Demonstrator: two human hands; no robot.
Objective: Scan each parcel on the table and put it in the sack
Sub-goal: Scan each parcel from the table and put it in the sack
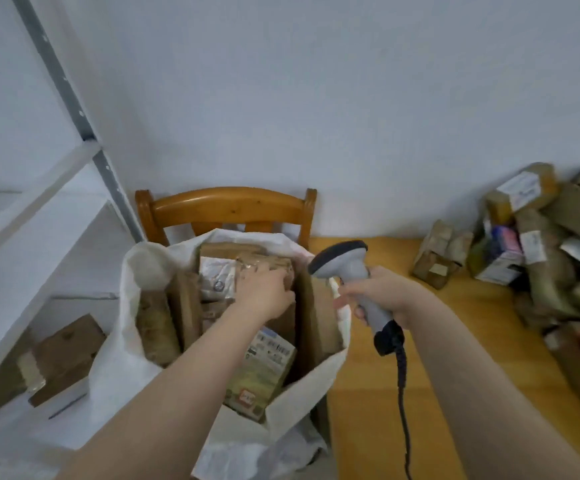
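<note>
A white woven sack (143, 271) stands open on a wooden chair, packed with several brown parcels. My left hand (268, 292) reaches into it and grips a taped brown parcel (268, 263) at the top of the load. My right hand (382, 292) holds a grey barcode scanner (347, 265) by its handle just right of the sack, its head pointing left over the sack's rim; its coiled cable hangs down. A labelled parcel (264, 368) lies in the sack's near side. More parcels (538, 237) are heaped on the wooden table (385, 393) at the right.
The chair's wooden back (226, 206) rises behind the sack against a white wall. White metal shelving (74, 98) stands at the left, with a brown box (63, 355) on a lower shelf. One small parcel (437, 254) sits apart on the table.
</note>
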